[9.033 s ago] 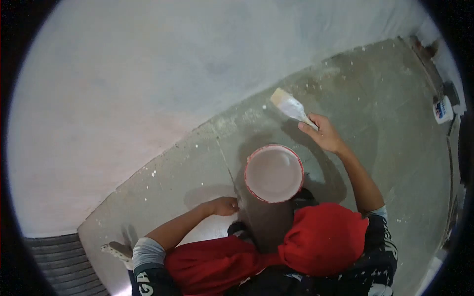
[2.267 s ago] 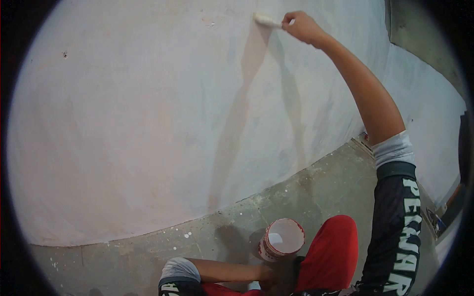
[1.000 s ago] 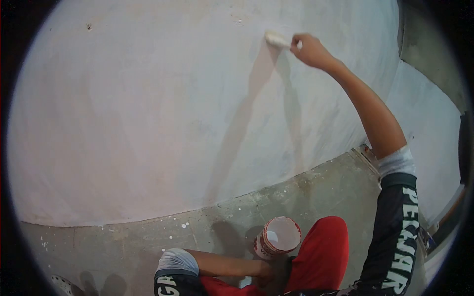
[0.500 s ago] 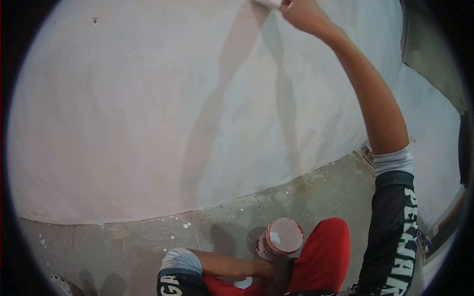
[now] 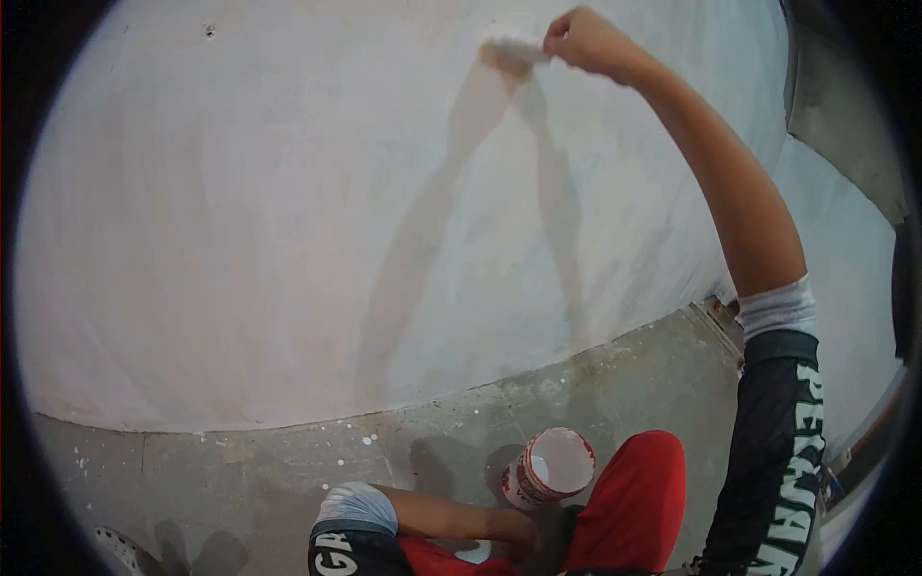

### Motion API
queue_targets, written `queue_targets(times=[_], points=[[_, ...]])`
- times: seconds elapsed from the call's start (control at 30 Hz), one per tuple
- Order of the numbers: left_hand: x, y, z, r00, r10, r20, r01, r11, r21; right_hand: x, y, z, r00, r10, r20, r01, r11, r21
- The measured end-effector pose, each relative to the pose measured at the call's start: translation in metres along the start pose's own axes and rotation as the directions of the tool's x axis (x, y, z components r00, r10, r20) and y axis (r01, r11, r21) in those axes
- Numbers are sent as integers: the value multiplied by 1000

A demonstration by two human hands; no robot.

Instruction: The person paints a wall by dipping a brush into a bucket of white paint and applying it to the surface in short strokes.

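Observation:
My right hand [image 5: 591, 43] is raised at the upper part of the wall [image 5: 288, 211], closed around the handle of a paintbrush [image 5: 519, 53]. The brush is blurred, and its bristle end meets the pale, streaky painted surface. Low in the view, my left hand [image 5: 521, 533] rests in front of my body beside my red-clad leg [image 5: 629, 499]; its fingers are hidden in shadow. Close to that knee, a white and red paint bucket [image 5: 521, 480] stands on the floor with some white paint inside.
The grey floor [image 5: 240, 480] has white paint spatters along the wall's foot. A perforated shoe [image 5: 120, 549] shows at the lower left. On the right, another wall section [image 5: 836, 221] meets this one at a corner. A small hole [image 5: 210, 32] marks the wall's upper left.
My right hand and the paintbrush have come down the wall, so more of the brush shows. The view has shifted slightly; my left arm and the bucket stay in place.

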State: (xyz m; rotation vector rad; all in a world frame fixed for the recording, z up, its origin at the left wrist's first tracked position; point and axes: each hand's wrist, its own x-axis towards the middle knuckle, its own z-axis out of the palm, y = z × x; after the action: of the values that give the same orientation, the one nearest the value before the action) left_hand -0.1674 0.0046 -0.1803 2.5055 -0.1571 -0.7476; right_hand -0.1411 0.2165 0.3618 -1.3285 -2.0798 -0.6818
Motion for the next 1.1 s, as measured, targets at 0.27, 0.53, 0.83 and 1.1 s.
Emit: queue_targets(times=[0.27,0.53,0.83,1.1], points=[[61,-23,23,980,-51,190,31,994,108,12,-38,-17,912,106,-396,-143,988,-66],[78,-27,25,974,-45,223,20,993,113,-59,-35,48,978,-49,202,79,986,-145],[90,-33,25,960,-69,272,34,991,129,27,-64,-35,992,-29,-123,-12,948,-318],[109,-38,28,939,-73,336,26,990,142,33,-83,-23,937,-61,-344,-45,956,-291]])
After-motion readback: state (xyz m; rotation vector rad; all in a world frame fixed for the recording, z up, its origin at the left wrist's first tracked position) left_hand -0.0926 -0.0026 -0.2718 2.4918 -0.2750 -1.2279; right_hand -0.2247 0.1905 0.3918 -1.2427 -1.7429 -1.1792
